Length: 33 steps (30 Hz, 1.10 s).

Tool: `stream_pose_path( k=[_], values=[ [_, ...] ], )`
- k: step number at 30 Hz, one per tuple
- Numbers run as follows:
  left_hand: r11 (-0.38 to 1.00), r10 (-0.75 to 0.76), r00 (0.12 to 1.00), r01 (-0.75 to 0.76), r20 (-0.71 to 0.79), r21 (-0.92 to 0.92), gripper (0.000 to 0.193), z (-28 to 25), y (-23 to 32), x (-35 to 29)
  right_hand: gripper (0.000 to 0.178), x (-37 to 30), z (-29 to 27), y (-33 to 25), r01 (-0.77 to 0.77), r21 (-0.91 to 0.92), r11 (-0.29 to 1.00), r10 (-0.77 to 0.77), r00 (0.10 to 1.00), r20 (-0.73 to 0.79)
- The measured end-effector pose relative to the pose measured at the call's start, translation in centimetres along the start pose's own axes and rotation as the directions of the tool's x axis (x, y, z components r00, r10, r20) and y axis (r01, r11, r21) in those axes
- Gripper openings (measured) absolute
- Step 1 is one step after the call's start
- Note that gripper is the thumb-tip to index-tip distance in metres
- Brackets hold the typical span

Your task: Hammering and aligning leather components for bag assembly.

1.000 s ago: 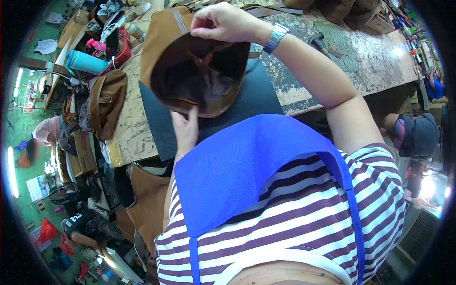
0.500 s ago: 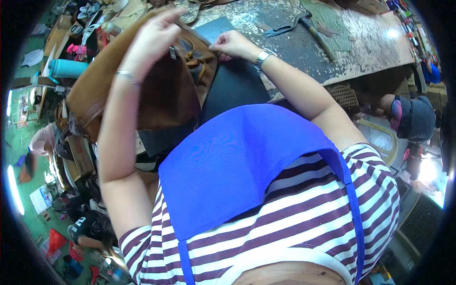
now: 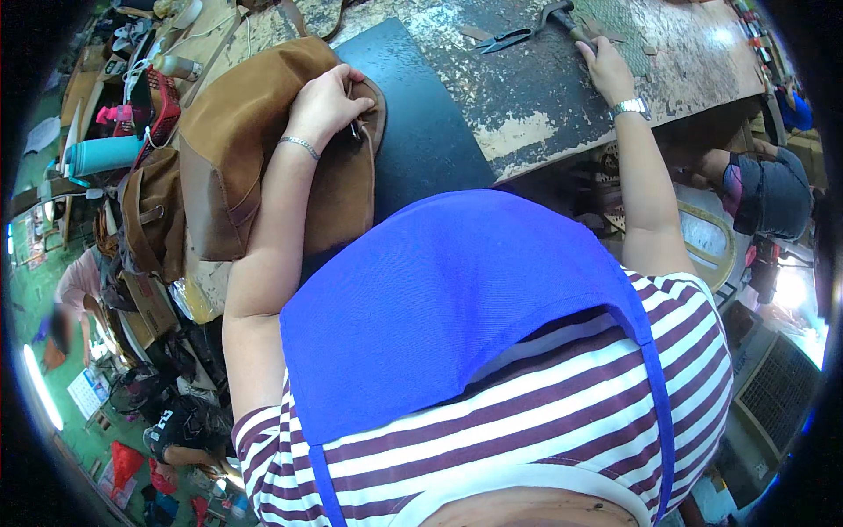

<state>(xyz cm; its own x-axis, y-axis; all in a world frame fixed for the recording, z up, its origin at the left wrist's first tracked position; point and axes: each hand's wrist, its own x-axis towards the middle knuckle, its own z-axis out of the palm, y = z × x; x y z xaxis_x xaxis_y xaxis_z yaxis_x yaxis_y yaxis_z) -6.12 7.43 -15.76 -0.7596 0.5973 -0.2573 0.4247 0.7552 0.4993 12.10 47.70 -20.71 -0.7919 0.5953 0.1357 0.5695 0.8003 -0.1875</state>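
Nearer, the left hand [image 3: 320, 107] bends over the edge of the brown bag [image 3: 255, 101], its pinch unclear. Farther, on the table [image 3: 527, 132], the hammer [image 3: 575, 32] slants up-left from the right hand [image 3: 608, 72]; I cannot tell whether that grip is closed.

There are 2 brown bags [image 3: 233, 132] and 1 hammer [image 3: 575, 29]

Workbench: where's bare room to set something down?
Bare: the peeling benchtop between dark mat, shears and right hand; also the mat's exposed strip beside the brown bag. Crowded: the left side, around turquoise bottle and red basket.
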Motion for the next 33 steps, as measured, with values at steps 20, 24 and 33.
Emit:
stream_pose_path(
  k=[20, 24, 33],
  values=[
    [0.998, -0.057, 0.996, 0.057, 0.063, -0.002, 0.044, -0.4, 0.3, -0.4, 0.032, -11.2, -4.3, -19.7, 0.165, 0.674, 0.720, -0.496, 0.802, 0.333],
    [0.998, -0.063, 0.996, 0.063, 0.070, -0.002, 0.043, -0.6, 0.8, -0.2, 0.030, -11.7, -3.0, -20.0, 0.222, 0.584, 0.780, -0.498, 0.786, 0.366],
    [0.999, -0.038, 0.997, 0.038, 0.064, 0.000, 0.041, -0.5, 1.1, -0.5, 0.031, -11.0, -3.8, -20.2, 0.325, 0.520, 0.790, -0.537, 0.776, 0.330]
  ],
)
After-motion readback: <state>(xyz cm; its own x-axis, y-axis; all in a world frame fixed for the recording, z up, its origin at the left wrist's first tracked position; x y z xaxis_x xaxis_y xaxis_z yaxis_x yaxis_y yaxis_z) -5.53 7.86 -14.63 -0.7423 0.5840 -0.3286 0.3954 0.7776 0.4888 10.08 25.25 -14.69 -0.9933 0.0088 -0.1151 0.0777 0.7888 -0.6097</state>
